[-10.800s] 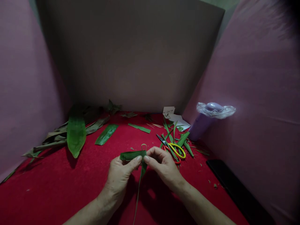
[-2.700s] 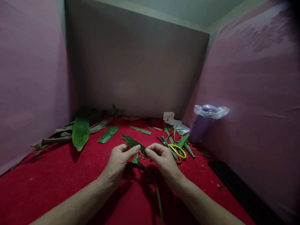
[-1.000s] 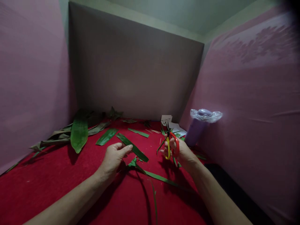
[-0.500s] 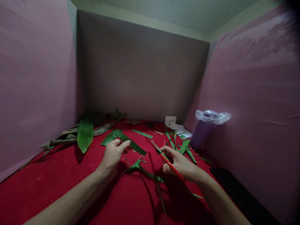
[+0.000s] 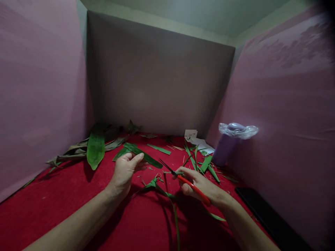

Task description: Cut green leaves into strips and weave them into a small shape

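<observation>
Between thumb and fingers of my left hand (image 5: 125,172) is a dark green leaf piece (image 5: 151,161), its free end pointing right. My right hand (image 5: 201,184) is closed around scissors (image 5: 195,188) with red handles, the dark blades aimed up and left near that end of the leaf. A thin green strip (image 5: 179,173) lies by the fingertips of that hand, across the scissors. Below and between the hands, a knotted green leaf shape (image 5: 152,183) rests on the red cloth (image 5: 141,223), with long narrow tails trailing right and toward me.
Large leaves (image 5: 95,150) lie at the left, some dry. Cut leaf strips (image 5: 206,163) and thin sticks are scattered beyond my right hand. White papers (image 5: 202,144), a purple container (image 5: 225,150) topped with clear plastic and a dark flat object (image 5: 261,209) are on the right.
The scissors have swung so their blades reach further left, close to the leaf's end. The thin strip near my right fingertips now lies flatter. The left hand has shifted slightly.
</observation>
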Motion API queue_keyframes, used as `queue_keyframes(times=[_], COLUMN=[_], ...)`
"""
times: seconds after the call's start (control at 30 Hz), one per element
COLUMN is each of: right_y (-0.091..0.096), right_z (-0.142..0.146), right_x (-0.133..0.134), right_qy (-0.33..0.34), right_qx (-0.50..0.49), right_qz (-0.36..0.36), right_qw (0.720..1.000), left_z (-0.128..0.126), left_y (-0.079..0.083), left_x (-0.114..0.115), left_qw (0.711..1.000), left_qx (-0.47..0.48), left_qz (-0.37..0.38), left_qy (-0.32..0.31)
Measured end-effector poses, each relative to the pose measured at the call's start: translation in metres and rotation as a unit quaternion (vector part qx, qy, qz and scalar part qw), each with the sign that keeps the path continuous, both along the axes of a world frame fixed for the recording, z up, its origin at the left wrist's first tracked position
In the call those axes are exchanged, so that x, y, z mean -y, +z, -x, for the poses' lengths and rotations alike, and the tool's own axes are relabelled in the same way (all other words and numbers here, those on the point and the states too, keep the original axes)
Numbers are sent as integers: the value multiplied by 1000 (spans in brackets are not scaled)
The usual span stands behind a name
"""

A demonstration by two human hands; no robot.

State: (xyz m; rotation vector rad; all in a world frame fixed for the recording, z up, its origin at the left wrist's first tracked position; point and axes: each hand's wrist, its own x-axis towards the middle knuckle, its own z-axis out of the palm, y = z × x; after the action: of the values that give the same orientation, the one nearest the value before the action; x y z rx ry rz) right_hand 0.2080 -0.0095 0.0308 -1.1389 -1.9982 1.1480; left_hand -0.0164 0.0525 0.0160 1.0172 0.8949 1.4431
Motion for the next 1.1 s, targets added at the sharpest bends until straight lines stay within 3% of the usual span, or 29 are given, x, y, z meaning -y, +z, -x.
queue_keyframes(times=[0.6,1.1], right_y=[-5,-2], right_z=[3,9], right_x=[1,2], right_qy=[3,-23], right_qx=[0,-60], right_qz=[32,89], right_qw=[999,994], left_z=[-2,-2], left_y=[-1,-3], left_x=[4,4], left_qw=[1000,1000], left_qx=[4,-10], left_qz=[16,9], left_qy=[-21,-18])
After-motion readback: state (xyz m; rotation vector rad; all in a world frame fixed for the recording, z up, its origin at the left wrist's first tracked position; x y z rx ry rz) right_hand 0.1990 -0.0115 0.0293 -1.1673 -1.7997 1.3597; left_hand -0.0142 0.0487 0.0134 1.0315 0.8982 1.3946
